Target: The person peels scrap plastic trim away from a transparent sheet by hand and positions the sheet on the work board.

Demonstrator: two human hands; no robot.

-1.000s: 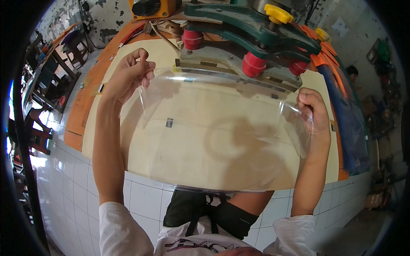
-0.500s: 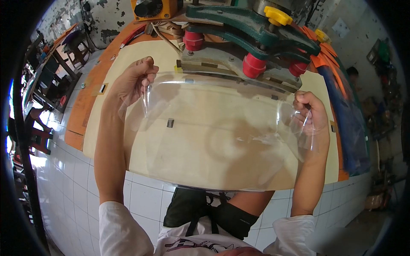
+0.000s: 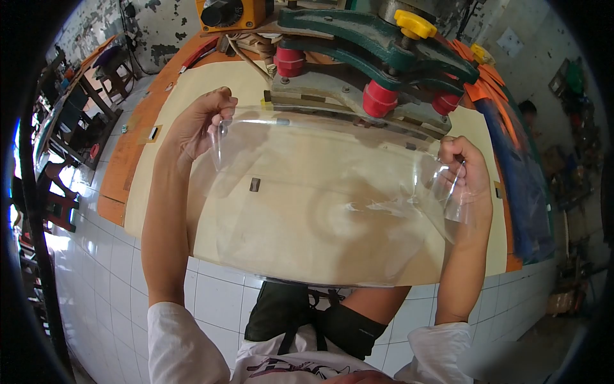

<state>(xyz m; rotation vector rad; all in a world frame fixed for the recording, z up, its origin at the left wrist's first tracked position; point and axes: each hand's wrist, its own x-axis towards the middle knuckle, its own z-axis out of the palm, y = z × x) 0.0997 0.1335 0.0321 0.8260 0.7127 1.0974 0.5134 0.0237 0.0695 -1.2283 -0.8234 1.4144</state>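
Note:
A clear plastic sheet stretches between my hands above a cream-coloured board. My left hand is closed on its upper left corner, and my right hand grips the upper right side, where the film bunches into folds. The sheet's far edge runs close along the front of a heat-press-like machine with green arms, red knobs and a grey metal base; whether the edge touches it I cannot tell. Its near edge hangs at the board's front, above my lap. Through the film a small dark mark shows on the board.
The cream board covers most of an orange-brown table. A yellow box with a black dial stands at the back. Orange strips and blue plastic hang on the right. Stools are off to the left.
Both hands stay almost in place, the right shifting very slightly left. The sheet's folds and reflections have changed a little, with brighter creases near the right hand.

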